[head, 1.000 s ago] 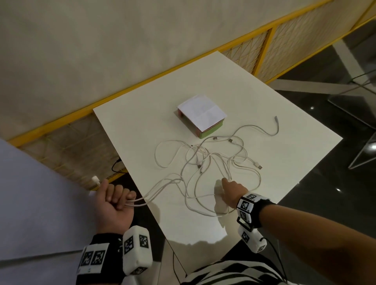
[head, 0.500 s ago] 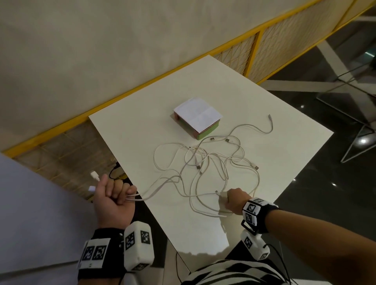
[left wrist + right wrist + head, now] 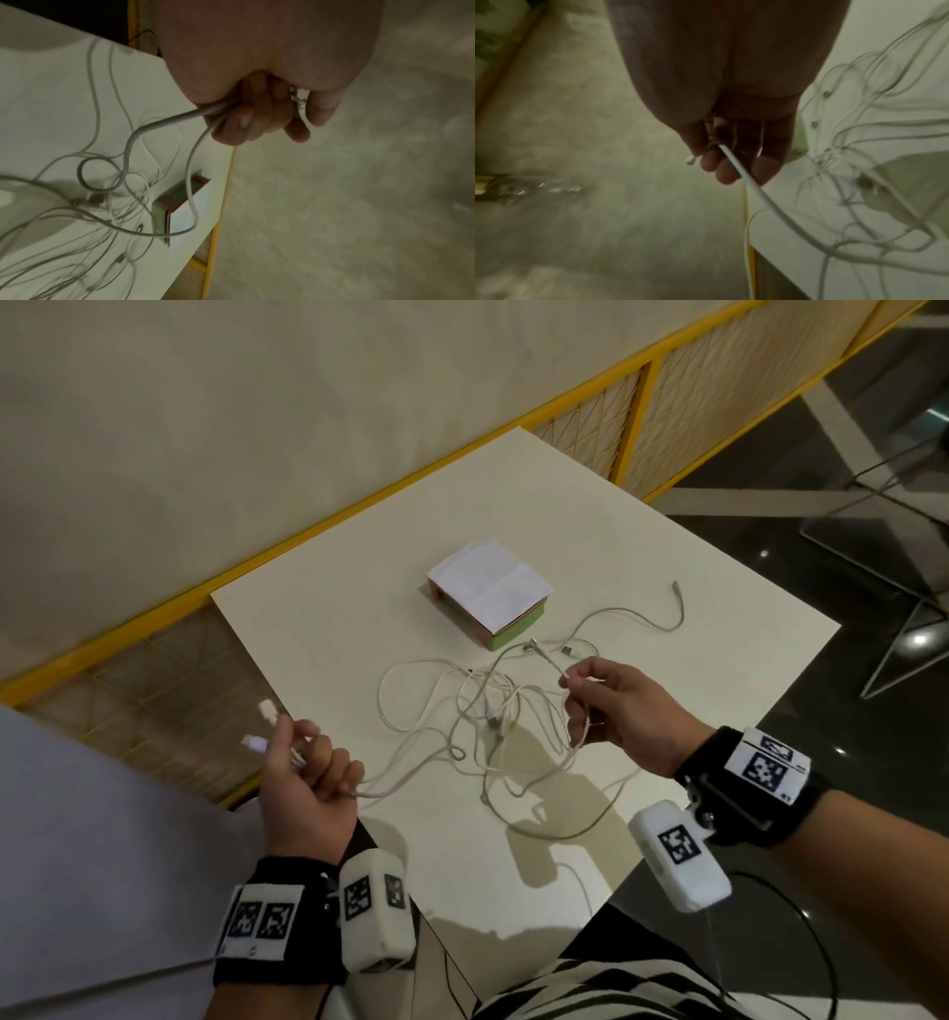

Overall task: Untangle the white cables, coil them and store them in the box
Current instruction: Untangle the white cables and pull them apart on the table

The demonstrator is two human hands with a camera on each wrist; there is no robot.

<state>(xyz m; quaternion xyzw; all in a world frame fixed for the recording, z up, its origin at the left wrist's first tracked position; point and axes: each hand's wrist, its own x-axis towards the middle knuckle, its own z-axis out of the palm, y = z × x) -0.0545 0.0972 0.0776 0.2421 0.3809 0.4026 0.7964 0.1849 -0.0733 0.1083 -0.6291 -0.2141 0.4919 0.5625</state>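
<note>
Two hands lift strands from a knot of white cables; untangling is under way, and no coiling or storing shows.

Head view: the left hand [image 3: 308, 793], off the table's [image 3: 667, 567] near-left edge, is curled round a couple of cable ends, with plugs poking out above the fist. The right hand [image 3: 621, 706] pinches one strand, raised above the tangle of white cables [image 3: 493, 716] on the table. The box [image 3: 490, 595] sits closed, just beyond the tangle. Left wrist view: fingers [image 3: 244, 119] wrap tightly round two strands that run down to the knotted heap beside the box. Right wrist view: blurred; thumb and fingers [image 3: 713, 162] nip a single cable near its plug. By my reading, every cable is yet to be freed, coiled and boxed.
</note>
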